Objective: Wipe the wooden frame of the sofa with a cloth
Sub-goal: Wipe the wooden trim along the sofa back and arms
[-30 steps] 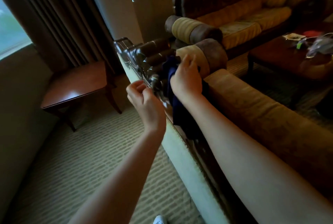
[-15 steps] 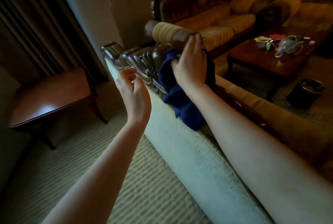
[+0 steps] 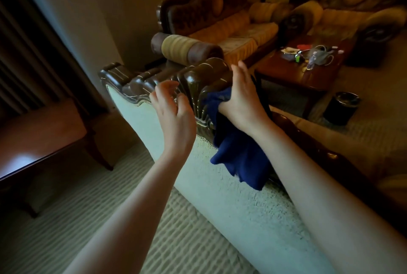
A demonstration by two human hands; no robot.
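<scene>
From the head view, the right hand (image 3: pixel 241 99) pressed the blue cloth (image 3: pixel 239 152) against the carved wooden frame (image 3: pixel 198 80) on the sofa's back, its grip bunching the fabric while the loose end hung down. The left hand (image 3: pixel 175 117) hovered beside the carving, fingers loosely curled and empty, apparently ready to steady.

Carpet floor, sofa back, and two wooden tables

The blue cloth (image 3: pixel 239 152) hangs over the top edge of the sofa frame (image 3: pixel 198 77), down onto the pale sofa back (image 3: pixel 231 203). The sofa stands on a ribbed carpet (image 3: pixel 66 218). A low table (image 3: pixel 308 75) on the right carries small cluttered items; a dark bin (image 3: pixel 341 107) stands on the carpet near its corner. A side table (image 3: pixel 39 141) stands at the left.
</scene>
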